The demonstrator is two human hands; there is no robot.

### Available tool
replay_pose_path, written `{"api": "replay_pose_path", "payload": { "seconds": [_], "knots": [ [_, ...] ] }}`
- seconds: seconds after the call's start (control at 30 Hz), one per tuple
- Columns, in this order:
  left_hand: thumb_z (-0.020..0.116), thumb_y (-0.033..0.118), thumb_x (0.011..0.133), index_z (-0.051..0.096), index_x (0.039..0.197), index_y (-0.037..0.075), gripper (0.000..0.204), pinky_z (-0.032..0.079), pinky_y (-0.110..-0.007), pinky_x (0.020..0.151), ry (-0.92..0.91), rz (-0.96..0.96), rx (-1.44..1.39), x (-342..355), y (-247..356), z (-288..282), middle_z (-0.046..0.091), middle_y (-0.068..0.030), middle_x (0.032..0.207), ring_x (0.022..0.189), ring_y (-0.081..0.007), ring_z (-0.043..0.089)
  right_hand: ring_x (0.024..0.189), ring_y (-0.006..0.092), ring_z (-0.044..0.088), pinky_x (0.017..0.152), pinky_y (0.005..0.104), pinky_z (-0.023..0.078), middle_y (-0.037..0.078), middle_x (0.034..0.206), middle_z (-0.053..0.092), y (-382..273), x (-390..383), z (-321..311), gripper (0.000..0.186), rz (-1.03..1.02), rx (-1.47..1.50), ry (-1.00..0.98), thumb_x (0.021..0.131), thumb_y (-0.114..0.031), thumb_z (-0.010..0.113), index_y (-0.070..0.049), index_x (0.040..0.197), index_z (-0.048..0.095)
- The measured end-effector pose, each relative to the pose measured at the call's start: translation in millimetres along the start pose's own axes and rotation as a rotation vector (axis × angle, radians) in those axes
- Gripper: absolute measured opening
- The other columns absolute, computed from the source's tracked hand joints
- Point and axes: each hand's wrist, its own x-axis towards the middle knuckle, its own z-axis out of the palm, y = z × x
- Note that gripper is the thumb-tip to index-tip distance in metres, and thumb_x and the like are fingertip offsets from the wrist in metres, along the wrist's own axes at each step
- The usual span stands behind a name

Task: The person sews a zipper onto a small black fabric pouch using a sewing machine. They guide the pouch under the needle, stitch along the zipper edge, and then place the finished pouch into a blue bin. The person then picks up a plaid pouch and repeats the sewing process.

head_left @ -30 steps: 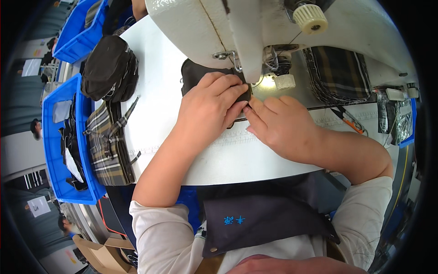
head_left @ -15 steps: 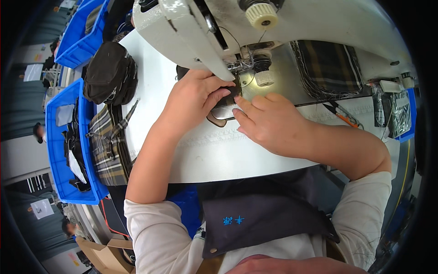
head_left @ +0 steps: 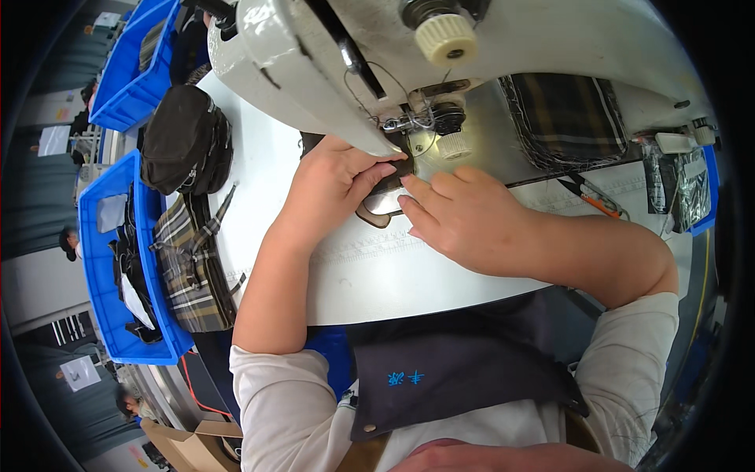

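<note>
A person in white sleeves and a dark apron (head_left: 472, 370) sits at the front edge of a white table (head_left: 354, 287). At the table's left edge lies a plaid cloth bundle (head_left: 185, 263), beside a blue bin (head_left: 169, 315). Toward the right edge are orange-handled scissors (head_left: 604, 206).

Near the middle, the right hand (head_left: 472, 224) has finger and thumb slightly apart, index tip at a piece of dark cloth (head_left: 389, 182); I cannot tell whether it grips anything. The left hand (head_left: 322, 185) pinches that cloth, thumb and fingers close together. The cloth sits just in front of the needle area of a white sewing machine (head_left: 275, 82). It seems to run left to right, one edge facing right, though the left hand hides too much to settle its long axis.

The work looks partway: the cloth is placed by the needle, but finished stitching cannot be made out. A stack of plaid pieces (head_left: 566, 118), right of the needle, has frayed edges and looks unfinished. A dark bag (head_left: 185, 141) stands toward the far left corner.
</note>
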Motion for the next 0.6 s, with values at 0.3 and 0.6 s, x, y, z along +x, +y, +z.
{"api": "replay_pose_path", "payload": {
  "seconds": [0.3,0.6],
  "knots": [
    [0.079,0.011,0.092,0.081,0.113,0.012,0.021,0.057,-0.038,0.083,0.06,0.119,0.04,3.3,3.7,0.4,0.074,-0.0119,0.115,0.098,-0.0318,0.072,0.091,0.0206,0.066,0.071,0.0353,0.051,0.009,0.105,0.075,9.6,5.9,-19.3,0.037,0.058,0.133,-0.042,0.088,-0.021,0.074,0.001,0.118,0.075],
    [0.08,0.01,0.089,0.082,0.112,0.012,0.023,0.057,-0.041,0.082,0.059,0.154,0.042,5.0,3.8,-0.3,0.073,-0.0096,0.111,0.094,-0.0322,0.071,0.075,0.0254,0.069,0.067,0.0389,0.055,0.005,0.074,0.067,22.4,9.2,-9.4,0.009,0.272,-0.12,-0.117,0.08,-0.011,0.072,-0.009,0.087,0.068]
  ]
}}
